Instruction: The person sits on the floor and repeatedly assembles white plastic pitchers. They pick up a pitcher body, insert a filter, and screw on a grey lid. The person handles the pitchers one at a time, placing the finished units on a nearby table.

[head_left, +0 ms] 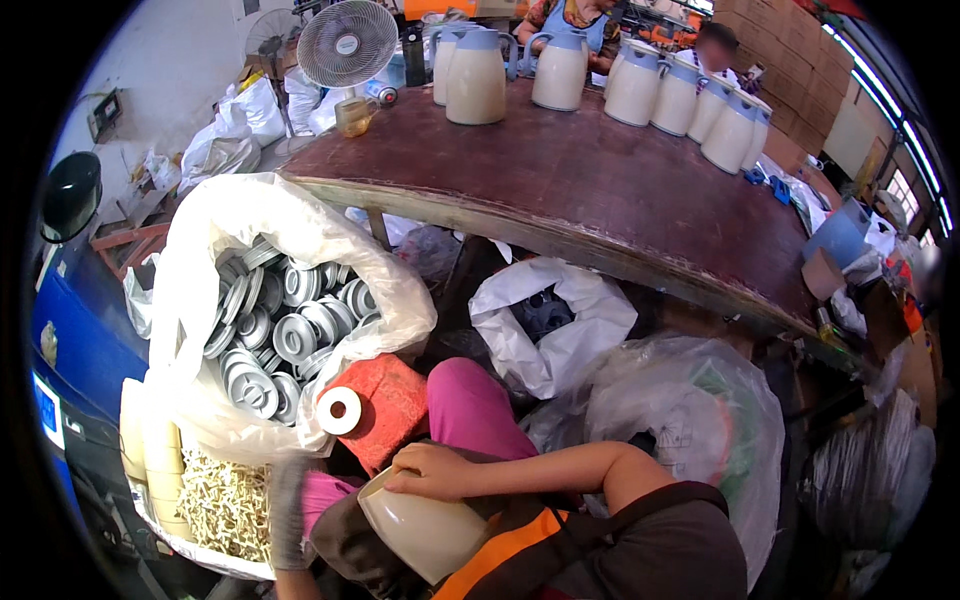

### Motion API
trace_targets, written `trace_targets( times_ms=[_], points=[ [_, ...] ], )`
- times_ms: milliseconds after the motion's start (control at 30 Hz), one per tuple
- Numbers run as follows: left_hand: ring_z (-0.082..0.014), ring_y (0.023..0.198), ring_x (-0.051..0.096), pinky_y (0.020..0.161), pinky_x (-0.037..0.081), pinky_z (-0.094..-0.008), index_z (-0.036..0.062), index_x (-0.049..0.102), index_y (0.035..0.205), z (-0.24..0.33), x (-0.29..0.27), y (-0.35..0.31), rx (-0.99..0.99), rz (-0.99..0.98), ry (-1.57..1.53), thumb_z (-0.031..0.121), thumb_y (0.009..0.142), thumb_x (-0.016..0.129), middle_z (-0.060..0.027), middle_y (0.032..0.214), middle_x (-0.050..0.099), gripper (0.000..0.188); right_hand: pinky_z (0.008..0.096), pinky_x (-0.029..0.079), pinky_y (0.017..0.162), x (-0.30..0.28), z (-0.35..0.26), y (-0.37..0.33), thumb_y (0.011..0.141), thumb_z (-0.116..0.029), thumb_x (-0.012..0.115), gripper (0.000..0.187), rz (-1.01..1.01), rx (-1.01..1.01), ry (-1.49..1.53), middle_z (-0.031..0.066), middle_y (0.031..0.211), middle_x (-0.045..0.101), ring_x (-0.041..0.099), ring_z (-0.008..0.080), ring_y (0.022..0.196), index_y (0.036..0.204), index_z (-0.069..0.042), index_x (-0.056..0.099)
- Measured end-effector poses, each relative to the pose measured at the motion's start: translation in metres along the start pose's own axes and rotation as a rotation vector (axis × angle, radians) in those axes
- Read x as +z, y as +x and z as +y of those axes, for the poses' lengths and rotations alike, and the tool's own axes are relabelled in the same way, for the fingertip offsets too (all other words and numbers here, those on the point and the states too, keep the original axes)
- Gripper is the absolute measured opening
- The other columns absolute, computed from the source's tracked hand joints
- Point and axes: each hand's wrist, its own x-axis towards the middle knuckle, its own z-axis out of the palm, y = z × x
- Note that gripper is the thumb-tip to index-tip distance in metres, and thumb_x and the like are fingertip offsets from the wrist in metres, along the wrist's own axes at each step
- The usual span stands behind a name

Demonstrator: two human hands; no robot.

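Right hand [432,472]: bare, fingers curled over the rim of a cream jug body [425,530], pressing on its upper edge — the forearm comes in from the right, bent at the elbow.
Left hand [288,515]: in a grey glove, blurred, low at the left of the lap; whether its fingers are spread or pressed together I cannot tell.
Cream jug body: lying tilted in the person's lap, open end toward the upper left, just below the right hand and touching it.
Red pad [385,405]: rough red block on the knee, just above the jug body, with a white ring [339,410] at its left end.
Metal lids [285,335]: a heap of round silver pieces in a big white sack [200,250], left of the knee.
Small pale parts [225,505]: a boxful below the sack, beside the gloved hand.
Counter [580,190]: dark brown, curved by the lens, beyond the knees — carrying a row of finished cream jugs [560,70] with blue-grey lids along its far edge.
Fan [348,42]: white, at the counter's far left corner.
Clear bags [690,420]: crumpled plastic on the floor to the right.
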Motion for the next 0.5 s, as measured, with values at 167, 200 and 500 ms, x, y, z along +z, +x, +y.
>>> trace_targets(
  times_ms=[167, 200, 500],
  points=[
    [-0.0153, 0.072, 0.061, 0.065, 0.048, -0.0278, -0.0044, 0.066, 0.095, -0.031, 0.081, -0.014, -0.331, -0.289, -0.035, 0.037, 0.091, 0.048, -0.0078, 0.078, 0.066, 0.045, 0.0344, 0.044, 0.076, -0.012, 0.017, -0.011, 0.087, -0.029, 0.056, 0.028, 0.201, 0.012, 0.231, 0.0112, 0.094, 0.060, 0.058, 0.0241, 0.088, 0.095, -0.002, 0.056],
    [-0.0149, 0.071, 0.061, 0.066, 0.048, -0.0269, -0.0058, 0.067, 0.096, -0.034, 0.084, -0.014, -0.352, -0.255, -0.184, 0.036, 0.090, 0.048, -0.0064, 0.076, 0.066, 0.046, 0.0336, 0.045, 0.076, -0.017, 0.029, -0.015, 0.087, -0.026, 0.056, 0.026, 0.265, 0.041, 0.287, 0.0107, 0.095, 0.060, 0.057, 0.0230, 0.088, 0.096, -0.002, 0.056],
    [-0.0243, 0.088, 0.064, 0.079, 0.053, -0.0346, -0.0043, 0.060, 0.107, -0.067, 0.068, 0.006, -0.585, -0.488, -0.856, -0.002, 0.075, 0.061, -0.0137, 0.101, 0.065, 0.032, 0.0240, 0.041, 0.050, -0.032, 0.081, -0.063, 0.090, -0.021, 0.055, 0.018, 0.156, 0.484, 0.388, 0.0036, 0.070, 0.059, 0.052, 0.0087, 0.054, 0.092, -0.003, 0.055]
  ],
)
